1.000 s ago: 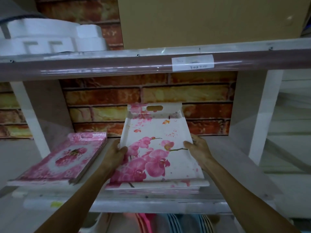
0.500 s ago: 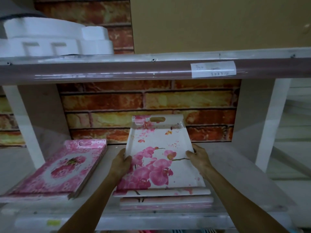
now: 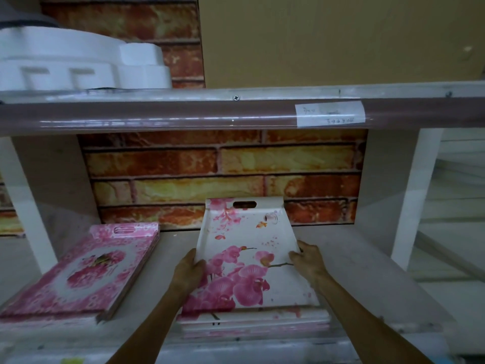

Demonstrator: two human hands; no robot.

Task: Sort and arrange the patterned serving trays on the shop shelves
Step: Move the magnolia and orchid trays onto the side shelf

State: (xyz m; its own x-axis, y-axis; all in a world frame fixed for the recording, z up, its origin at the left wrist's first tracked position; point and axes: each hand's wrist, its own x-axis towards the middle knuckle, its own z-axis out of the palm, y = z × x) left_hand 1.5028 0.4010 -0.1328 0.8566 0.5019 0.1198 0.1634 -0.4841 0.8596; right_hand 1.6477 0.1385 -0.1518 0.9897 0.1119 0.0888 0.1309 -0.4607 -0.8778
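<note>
The left hand (image 3: pixel 186 271) curls its fingers (image 3: pixel 198 262) over the left rim of a white rectangular tray printed with pink orchids (image 3: pixel 249 261); the right hand (image 3: pixel 308 261) grips the right rim the same way. The tray sits on a stack of similar trays (image 3: pixel 254 325) on the pale shelf board (image 3: pixel 367 271). To the left lies a stack of pink flowered trays (image 3: pixel 86 269). Behind runs brick-patterned wall covering (image 3: pixel 223 174). The upper shelf (image 3: pixel 183 114) carries white foam packing (image 3: pixel 78 64), a brown cardboard box (image 3: pixel 341 40) and a paper label (image 3: pixel 330 114).
</note>
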